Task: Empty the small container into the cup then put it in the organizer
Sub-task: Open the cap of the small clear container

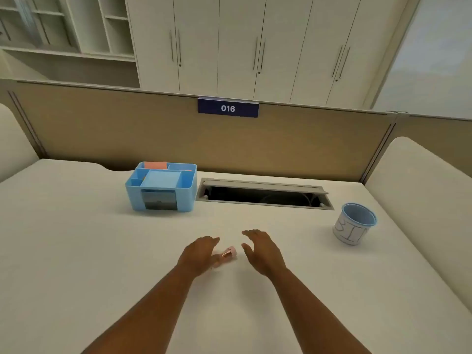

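My desk (76, 226) is white, and along its far edge runs a tan partition (127, 134). A blue sign (227, 108) reading 016 hangs at the partition's top edge. Near the far edge, right of the middle, I see a cable hatch (264, 194) with its lid tilted open and dark inside. Behind the partition stand white cabinets (255, 47) with slim handles, and open shelves (63, 29) at far left.

One wide-angle view only, from the person's head — it looks forward and steeply down across the surface (76, 226), close above the two forearms entering from the bottom edge. It faces the partition (127, 134) at the far edge, with cabinets (242, 42) beyond — straight lines bow toward the corners.
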### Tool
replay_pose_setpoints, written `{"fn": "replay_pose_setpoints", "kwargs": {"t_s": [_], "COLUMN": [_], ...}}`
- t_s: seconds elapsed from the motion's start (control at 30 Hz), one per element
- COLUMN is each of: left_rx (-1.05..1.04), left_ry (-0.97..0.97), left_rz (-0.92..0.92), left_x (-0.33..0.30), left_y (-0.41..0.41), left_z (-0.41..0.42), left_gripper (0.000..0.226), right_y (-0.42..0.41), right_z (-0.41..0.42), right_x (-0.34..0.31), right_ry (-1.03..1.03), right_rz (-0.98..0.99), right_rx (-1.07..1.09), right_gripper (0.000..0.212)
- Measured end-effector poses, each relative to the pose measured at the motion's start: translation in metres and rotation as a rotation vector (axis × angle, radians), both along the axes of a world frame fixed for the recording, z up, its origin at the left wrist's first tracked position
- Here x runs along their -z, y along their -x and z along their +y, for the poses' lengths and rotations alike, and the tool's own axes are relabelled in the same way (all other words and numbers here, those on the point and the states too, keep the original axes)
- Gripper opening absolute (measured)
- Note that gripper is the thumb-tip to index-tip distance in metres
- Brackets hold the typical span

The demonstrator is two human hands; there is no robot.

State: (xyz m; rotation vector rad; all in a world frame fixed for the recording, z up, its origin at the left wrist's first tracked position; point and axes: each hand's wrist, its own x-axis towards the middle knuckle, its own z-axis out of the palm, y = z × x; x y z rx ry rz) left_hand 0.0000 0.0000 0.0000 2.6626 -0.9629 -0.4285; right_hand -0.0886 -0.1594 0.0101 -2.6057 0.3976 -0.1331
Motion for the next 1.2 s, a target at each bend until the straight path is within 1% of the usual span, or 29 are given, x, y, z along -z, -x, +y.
{"fn": "replay_pose_setpoints", "kwargs": {"t_s": [0.1,0.2,0.27,0.33,0.4,0.5,0.67,0.73,0.83,1.03,1.2], "left_rx": [-0.031,-0.053,-0.056,-0.051,-0.036,-0.044,0.042,0.067,0.108,0.172,0.196], "left_ry": [-0.023,0.014,0.073,0.148,0.249,0.362,0.401,0.426,0.439,0.452,0.457], "left_rz": [0.038,0.011,-0.069,-0.102,-0.067,0.021,0.078,0.084,0.110,0.189,0.196], "left_x": [0.013,0.027,0.034,0.041,0.043,0.041,0.036,0.036,0.034,0.027,0.025], "left_y": [-0.001,-0.001,-0.004,-0.004,-0.003,-0.002,0.002,0.004,0.005,0.005,0.006], "left_z": [-0.010,-0.017,-0.019,-0.020,-0.022,-0.026,-0.033,-0.035,-0.036,-0.036,-0.034], "left_gripper": [0.048,0.034,0.029,0.026,0.024,0.023,0.030,0.029,0.026,0.025,0.024], "right_y": [-0.009,-0.015,-0.019,-0.021,-0.024,-0.028,-0.029,-0.029,-0.026,-0.019,-0.016], "right_z": [0.002,0.009,0.012,0.014,0.012,0.006,-0.003,-0.005,-0.007,-0.009,-0.010], "right_x": [0.012,0.023,0.026,0.031,0.032,0.026,0.012,0.006,0.002,0.008,0.008], "right_ry": [-0.190,-0.357,-0.386,-0.419,-0.462,-0.584,-0.682,-0.692,-0.638,-0.593,-0.583], "right_rz": [0.049,0.050,0.016,-0.014,-0.014,0.018,-0.011,-0.015,-0.002,-0.076,-0.107], "right_rx": [0.083,0.167,0.206,0.246,0.271,0.249,0.245,0.217,0.165,0.121,0.065], "right_gripper": [0.041,0.038,0.035,0.033,0.034,0.031,0.027,0.025,0.024,0.024,0.021]}}
